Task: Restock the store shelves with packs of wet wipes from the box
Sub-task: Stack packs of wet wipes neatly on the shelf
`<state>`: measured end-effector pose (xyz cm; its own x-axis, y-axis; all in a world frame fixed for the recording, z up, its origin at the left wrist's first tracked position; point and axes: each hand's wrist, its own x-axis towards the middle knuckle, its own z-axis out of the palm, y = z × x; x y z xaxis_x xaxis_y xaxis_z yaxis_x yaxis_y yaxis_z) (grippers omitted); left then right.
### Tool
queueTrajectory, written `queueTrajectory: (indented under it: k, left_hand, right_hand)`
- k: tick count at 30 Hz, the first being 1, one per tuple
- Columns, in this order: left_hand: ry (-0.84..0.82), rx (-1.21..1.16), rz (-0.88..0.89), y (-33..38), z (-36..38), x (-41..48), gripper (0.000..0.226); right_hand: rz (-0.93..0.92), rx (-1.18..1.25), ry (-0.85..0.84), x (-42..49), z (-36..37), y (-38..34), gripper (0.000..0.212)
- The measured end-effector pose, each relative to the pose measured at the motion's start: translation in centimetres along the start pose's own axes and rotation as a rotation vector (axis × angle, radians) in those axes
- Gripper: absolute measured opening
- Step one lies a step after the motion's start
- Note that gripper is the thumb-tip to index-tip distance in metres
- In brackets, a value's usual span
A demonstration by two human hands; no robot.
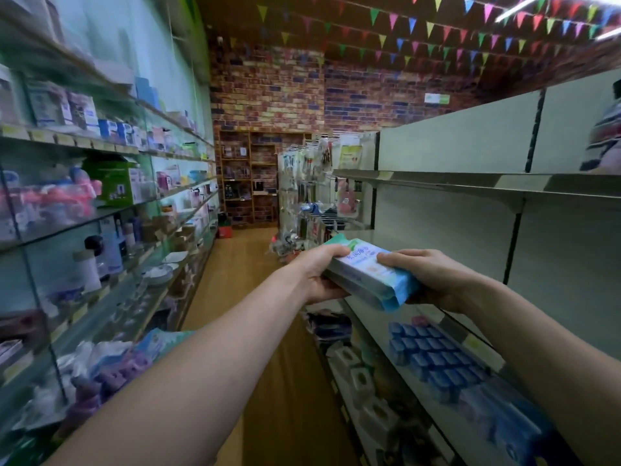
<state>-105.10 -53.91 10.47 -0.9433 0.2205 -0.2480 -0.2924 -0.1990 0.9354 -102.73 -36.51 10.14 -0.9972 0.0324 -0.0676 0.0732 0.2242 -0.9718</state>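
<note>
I hold a stack of wet wipe packs, light blue and green with white labels, in the air in front of me. My left hand grips the stack's left side, thumb on top. My right hand grips its right end from above and below. The stack hangs over the front edge of the right-hand grey metal shelf, whose board behind the packs lies bare. The box is not in view.
A lower right shelf holds rows of blue packs; white boxes sit below. The bare upper right shelf juts out. Left glass shelves are crowded with bottles and boxes. The wooden aisle floor runs toward a brick wall.
</note>
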Motion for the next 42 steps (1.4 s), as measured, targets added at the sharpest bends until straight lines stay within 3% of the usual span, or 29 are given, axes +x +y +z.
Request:
queueTrajectory:
  k: [8, 11, 15, 23, 32, 42]
  left_hand:
    - [-0.117, 0.047, -0.008, 6.1, -3.0, 12.7, 0.012]
    - [-0.173, 0.044, -0.001, 7.7, -3.2, 17.9, 0.024]
    - [-0.197, 0.071, 0.028, 9.6, -3.4, 24.4, 0.016]
    - [-0.18, 0.077, 0.047, 15.5, -4.2, 36.8, 0.024]
    - [-0.179, 0.089, 0.084, 20.1, -6.8, 50.1, 0.032]
    - [-0.291, 0.124, 0.098, 28.1, -11.8, 65.5, 0.028]
  right_hand:
    - [-0.025, -0.038, 0.114, 11.7, 1.6, -3.4, 0.021]
    - [-0.03, -0.059, 0.151, 16.4, 1.0, -4.3, 0.027]
    - [-0.055, -0.07, 0.182, 23.1, -0.2, -4.8, 0.035]
    - [-0.087, -0.079, 0.172, 37.0, -1.8, -7.8, 0.042]
    - [-0.073, -0.13, 0.209, 50.6, -0.5, -10.1, 0.04]
    - [-0.075, -0.125, 0.338, 65.9, 2.9, -13.9, 0.046]
